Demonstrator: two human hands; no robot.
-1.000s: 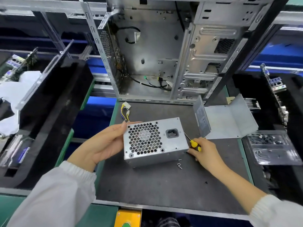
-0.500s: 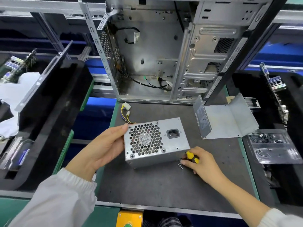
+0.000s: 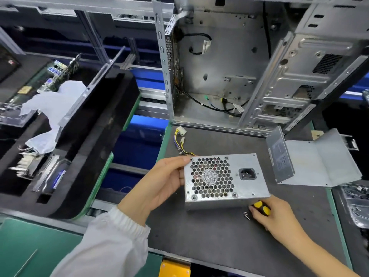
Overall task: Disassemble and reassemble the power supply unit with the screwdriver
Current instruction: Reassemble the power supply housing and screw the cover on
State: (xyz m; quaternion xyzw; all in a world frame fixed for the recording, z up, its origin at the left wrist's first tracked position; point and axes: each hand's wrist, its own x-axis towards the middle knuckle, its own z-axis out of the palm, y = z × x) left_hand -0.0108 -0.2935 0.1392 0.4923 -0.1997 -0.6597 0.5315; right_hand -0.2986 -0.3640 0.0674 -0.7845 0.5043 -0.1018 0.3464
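Observation:
The silver power supply unit (image 3: 226,178) stands on the dark mat (image 3: 209,236), its honeycomb fan grille and power socket facing me. My left hand (image 3: 159,182) grips its left side, thumb on the top corner. My right hand (image 3: 273,214) holds the yellow-and-black screwdriver (image 3: 261,208) low at the unit's bottom right corner; the shaft is hidden. Two small loose screws (image 3: 246,215) lie on the mat just left of my fingertips. Yellow and black wires with white connectors (image 3: 180,136) trail behind the unit.
An open computer case (image 3: 229,66) stands at the back of the mat. The removed bent metal cover (image 3: 317,162) lies to the right. Black foam trays (image 3: 79,136) with circuit boards and white cloth sit on the left; a clear parts tray (image 3: 357,204) at the right edge.
My right hand with the screwdriver has dropped from the unit's right side to its bottom right corner, close to the loose screws. The left hand keeps its hold on the unit.

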